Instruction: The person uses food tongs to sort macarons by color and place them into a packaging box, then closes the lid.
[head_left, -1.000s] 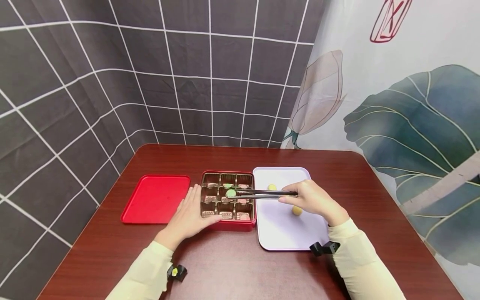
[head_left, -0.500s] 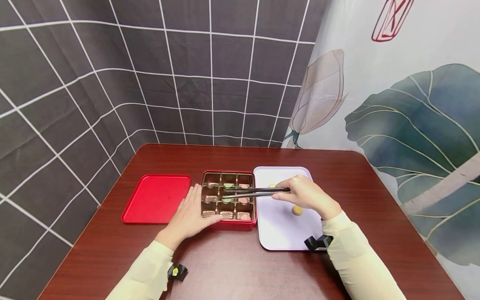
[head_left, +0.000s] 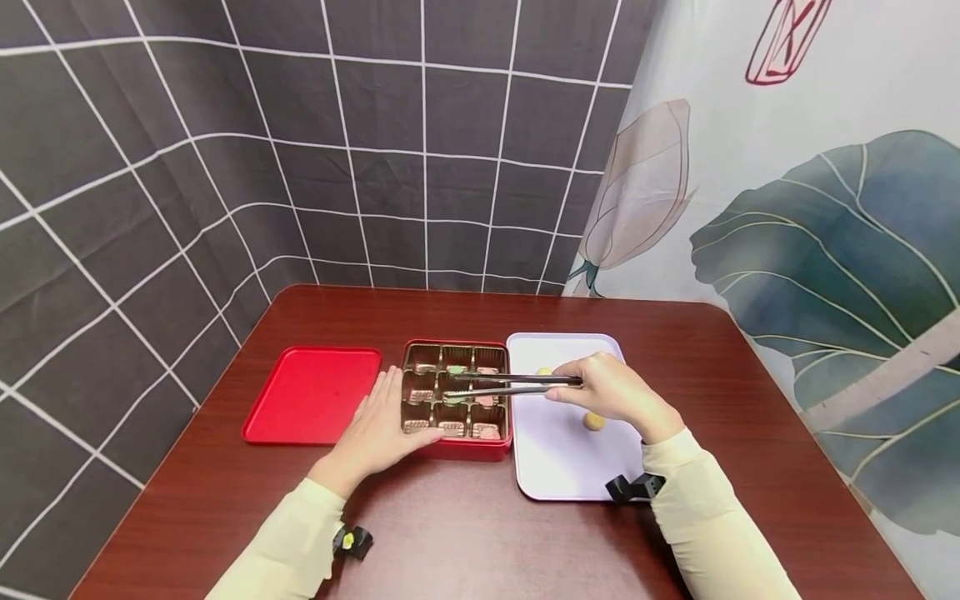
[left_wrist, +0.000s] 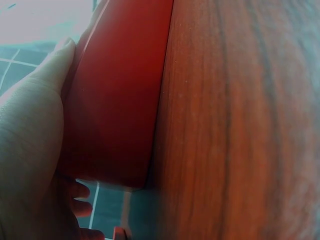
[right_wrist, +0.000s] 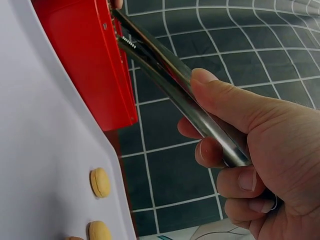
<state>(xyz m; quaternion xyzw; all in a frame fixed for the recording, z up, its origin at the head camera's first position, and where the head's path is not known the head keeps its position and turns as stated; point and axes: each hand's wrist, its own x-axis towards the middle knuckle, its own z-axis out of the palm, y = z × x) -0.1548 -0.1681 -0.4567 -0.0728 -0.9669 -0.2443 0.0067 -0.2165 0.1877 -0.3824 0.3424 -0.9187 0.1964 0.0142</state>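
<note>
My left hand rests against the left side of the red box, its fingers straight along the side and the thumb on the front edge. My right hand grips a pair of metal tongs, also seen as tongs in the right wrist view. Their tips reach into the middle compartment, spread apart, with a green macaron partly hidden below them. Another green macaron lies in the back middle compartment. Pink macarons sit in the right-hand column.
A white tray stands right of the box, bearing yellow macarons. The red lid lies to the left. All rest on a brown wooden table, with a dark checked cloth behind it.
A second ago the tongs held a green macaron up over the box. They have since dipped into the middle compartment and their tips have spread. The left hand has stayed put.
</note>
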